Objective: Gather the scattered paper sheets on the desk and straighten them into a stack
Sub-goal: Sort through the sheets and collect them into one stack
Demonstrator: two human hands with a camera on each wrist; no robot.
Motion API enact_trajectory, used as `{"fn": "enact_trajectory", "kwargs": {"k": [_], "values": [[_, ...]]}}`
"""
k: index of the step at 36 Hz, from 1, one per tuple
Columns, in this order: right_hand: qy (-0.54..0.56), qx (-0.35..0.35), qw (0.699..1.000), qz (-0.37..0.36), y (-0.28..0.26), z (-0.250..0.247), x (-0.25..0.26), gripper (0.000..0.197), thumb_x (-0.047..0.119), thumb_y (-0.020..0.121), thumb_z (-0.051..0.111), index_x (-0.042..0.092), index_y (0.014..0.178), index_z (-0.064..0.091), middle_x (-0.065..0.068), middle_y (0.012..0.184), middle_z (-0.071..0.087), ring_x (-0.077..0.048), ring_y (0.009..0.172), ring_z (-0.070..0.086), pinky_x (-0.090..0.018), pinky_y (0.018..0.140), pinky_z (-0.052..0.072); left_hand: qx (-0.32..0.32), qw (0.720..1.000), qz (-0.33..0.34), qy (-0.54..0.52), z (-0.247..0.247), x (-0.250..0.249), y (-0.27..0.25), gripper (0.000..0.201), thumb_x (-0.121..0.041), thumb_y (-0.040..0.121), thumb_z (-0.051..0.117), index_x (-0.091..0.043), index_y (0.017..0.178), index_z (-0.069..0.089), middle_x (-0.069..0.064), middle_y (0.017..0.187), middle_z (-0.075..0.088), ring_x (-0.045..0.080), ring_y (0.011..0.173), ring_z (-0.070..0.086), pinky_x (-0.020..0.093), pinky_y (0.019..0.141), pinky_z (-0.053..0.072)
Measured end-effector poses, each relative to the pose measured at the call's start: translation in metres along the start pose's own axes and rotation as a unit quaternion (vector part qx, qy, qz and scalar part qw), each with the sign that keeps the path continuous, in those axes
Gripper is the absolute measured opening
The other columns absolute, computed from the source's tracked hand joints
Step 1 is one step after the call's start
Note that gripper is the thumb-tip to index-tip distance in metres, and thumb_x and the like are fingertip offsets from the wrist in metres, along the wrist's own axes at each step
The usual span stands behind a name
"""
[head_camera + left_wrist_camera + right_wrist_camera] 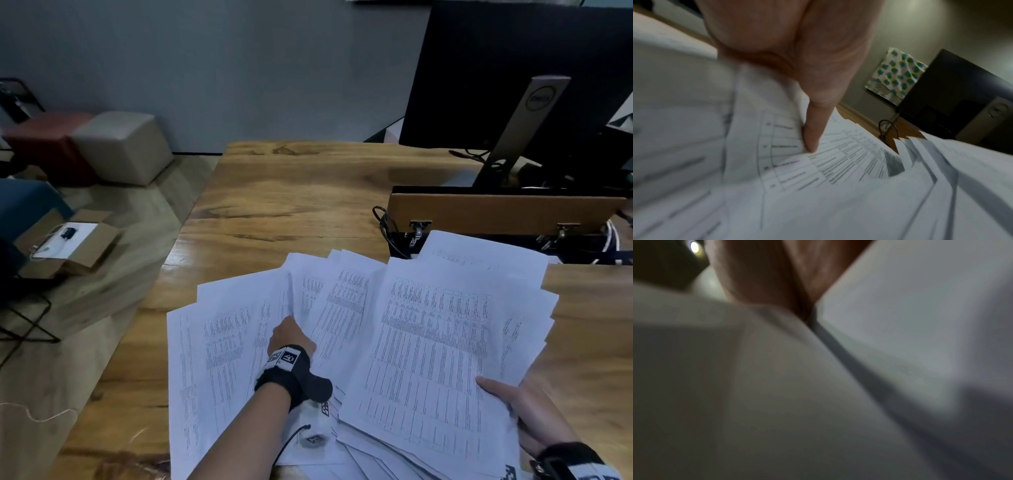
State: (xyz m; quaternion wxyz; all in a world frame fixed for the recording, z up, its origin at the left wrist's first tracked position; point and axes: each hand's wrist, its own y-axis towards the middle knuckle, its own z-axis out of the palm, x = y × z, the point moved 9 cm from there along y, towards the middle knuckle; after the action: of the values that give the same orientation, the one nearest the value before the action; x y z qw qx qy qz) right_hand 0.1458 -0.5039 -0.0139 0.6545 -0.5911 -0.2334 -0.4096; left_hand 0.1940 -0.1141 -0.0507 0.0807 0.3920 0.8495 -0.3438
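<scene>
Head view is showing thin, slippery paper sheets (428, 342) fanning across the desk (291, 192) near its front edge; the left hand (291, 337) is pinching some, the right hand (524, 411) clasping the right-hand bundle's edge. Gripping both side edges should be steadying them.

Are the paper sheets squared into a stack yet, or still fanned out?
Still fanned out. The paper sheets overlap at differing angles on the desk; left hand and right hand grip them.

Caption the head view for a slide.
Both hands, left hand and right hand, gather fanned white printed paper sheets on a wooden desk.
</scene>
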Motion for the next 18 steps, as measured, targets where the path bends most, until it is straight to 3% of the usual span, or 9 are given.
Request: {"fn": "enact_trajectory", "kwargs": {"k": [3, 6, 9, 13, 15, 18], "values": [[-0.007, 0.001, 1.000, -0.001, 0.000, -0.001, 0.000, 0.039, -0.012, 0.091, 0.053, 0.003, 0.127, 0.058, -0.018, 0.109, 0.077, -0.038, 0.093, 0.075, -0.045, 0.066, 0.063, 0.004, 0.998, 0.033, -0.043, -0.008, -0.001, -0.001, 0.067, -0.011, 0.083, 0.069, -0.013, 0.144, 0.041, 0.007, 0.138, 0.056, 0.027, 0.120, 0.058, 0.026, 0.084, 0.046], [-0.013, 0.004, 1.000, -0.001, 0.001, -0.002, -0.001, 0.037, -0.011, 0.091, 0.053, 0.002, 0.125, 0.058, -0.020, 0.110, 0.076, -0.040, 0.094, 0.074, -0.051, 0.079, 0.060, -0.004, 0.994, 0.080, -0.080, -0.034, -0.004, -0.009, 0.056, -0.011, 0.079, 0.067, -0.015, 0.134, 0.053, 0.007, 0.130, 0.063, 0.026, 0.109, 0.063, 0.027, 0.089, 0.050], [-0.026, 0.001, 1.000, 0.005, 0.004, -0.002, -0.004, 0.038, -0.011, 0.091, 0.054, 0.000, 0.127, 0.058, -0.022, 0.113, 0.074, -0.042, 0.098, 0.073, -0.056, 0.093, 0.052, -0.025, 0.986, 0.134, -0.100, -0.077, -0.009, -0.024, 0.038, -0.008, 0.080, 0.068, -0.016, 0.117, 0.063, 0.003, 0.112, 0.070, 0.020, 0.091, 0.063, 0.025, 0.077, 0.048], [-0.031, 0.011, 0.999, 0.011, 0.009, 0.004, -0.010, 0.040, -0.011, 0.090, 0.055, -0.001, 0.129, 0.057, -0.024, 0.116, 0.073, -0.044, 0.102, 0.071, -0.059, 0.098, 0.049, -0.055, 0.967, 0.212, -0.130, -0.147, -0.021, -0.054, 0.030, -0.008, 0.080, 0.074, -0.024, 0.103, 0.063, -0.011, 0.089, 0.067, 0.010, 0.081, 0.065, 0.019, 0.061, 0.044], [-0.036, 0.022, 0.999, 0.009, 0.009, 0.011, -0.012, 0.040, -0.012, 0.090, 0.054, 0.000, 0.128, 0.058, -0.024, 0.117, 0.073, -0.043, 0.103, 0.071, -0.060, 0.098, 0.049, -0.064, 0.955, 0.249, -0.146, -0.180, -0.030, -0.070, 0.032, -0.008, 0.076, 0.079, -0.029, 0.093, 0.062, -0.020, 0.079, 0.067, -0.004, 0.070, 0.062, 0.018, 0.057, 0.044], [-0.027, 0.036, 0.999, 0.003, 0.009, 0.021, -0.013, 0.037, -0.014, 0.090, 0.053, 0.002, 0.123, 0.060, -0.022, 0.113, 0.074, -0.042, 0.098, 0.073, -0.054, 0.081, 0.060, -0.030, 0.935, 0.278, -0.218, -0.213, -0.043, -0.088, 0.034, -0.007, 0.072, 0.084, -0.029, 0.089, 0.065, -0.020, 0.076, 0.074, -0.002, 0.067, 0.070, 0.023, 0.064, 0.055]]}}
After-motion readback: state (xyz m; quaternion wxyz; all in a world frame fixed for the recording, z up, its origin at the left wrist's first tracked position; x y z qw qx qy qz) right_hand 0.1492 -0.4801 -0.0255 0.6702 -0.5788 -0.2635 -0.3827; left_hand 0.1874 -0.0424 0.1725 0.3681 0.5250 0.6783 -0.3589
